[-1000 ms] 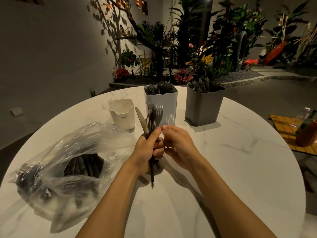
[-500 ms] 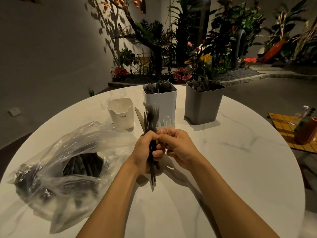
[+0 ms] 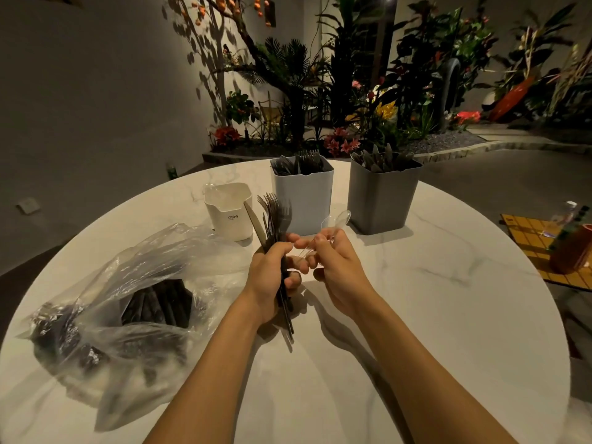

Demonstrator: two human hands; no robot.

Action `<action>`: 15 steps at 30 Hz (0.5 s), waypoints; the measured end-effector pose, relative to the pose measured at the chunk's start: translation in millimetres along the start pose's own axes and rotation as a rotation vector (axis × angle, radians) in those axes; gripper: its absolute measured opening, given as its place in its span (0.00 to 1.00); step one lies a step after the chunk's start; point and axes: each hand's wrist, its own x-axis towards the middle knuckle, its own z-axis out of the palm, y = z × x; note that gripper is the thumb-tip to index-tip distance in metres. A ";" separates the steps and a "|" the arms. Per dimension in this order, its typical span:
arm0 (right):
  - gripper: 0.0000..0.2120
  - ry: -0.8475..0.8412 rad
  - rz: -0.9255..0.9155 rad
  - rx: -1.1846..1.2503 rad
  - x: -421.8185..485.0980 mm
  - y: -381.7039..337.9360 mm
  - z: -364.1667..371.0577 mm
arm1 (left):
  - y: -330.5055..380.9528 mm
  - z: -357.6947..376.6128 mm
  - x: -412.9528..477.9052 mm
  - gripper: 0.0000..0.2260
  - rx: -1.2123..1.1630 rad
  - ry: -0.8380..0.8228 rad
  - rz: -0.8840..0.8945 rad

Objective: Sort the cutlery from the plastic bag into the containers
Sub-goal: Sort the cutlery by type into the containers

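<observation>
My left hand (image 3: 272,277) grips an upright bundle of dark forks and a knife (image 3: 272,219) above the table's middle. Just to its right, my right hand (image 3: 333,267) pinches a clear plastic spoon (image 3: 340,219) whose bowl tilts up to the right. A clear plastic bag (image 3: 121,299) holding dark cutlery lies at the left. Behind the hands stand a small white container (image 3: 229,213), a light blue container (image 3: 304,200) with forks, and a grey container (image 3: 381,200) with knives.
The round white marble table (image 3: 416,315) carries everything. A yellow mat with an orange bottle (image 3: 570,251) sits off the right edge. Plants and flowers fill the background.
My right hand has drawn the clear spoon out of the bundle to the right, and the spoon now tilts away from the forks. My left hand keeps its grip.
</observation>
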 end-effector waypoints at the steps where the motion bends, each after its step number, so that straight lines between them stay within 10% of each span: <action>1: 0.11 0.011 -0.012 -0.020 0.0 -1.1 -0.6 | 1.5 -0.7 1.0 0.12 0.027 0.025 -0.008; 15: 0.14 0.108 -0.001 -0.102 40.6 -25.0 49.3 | 16.4 -56.0 29.2 0.15 0.198 0.152 0.158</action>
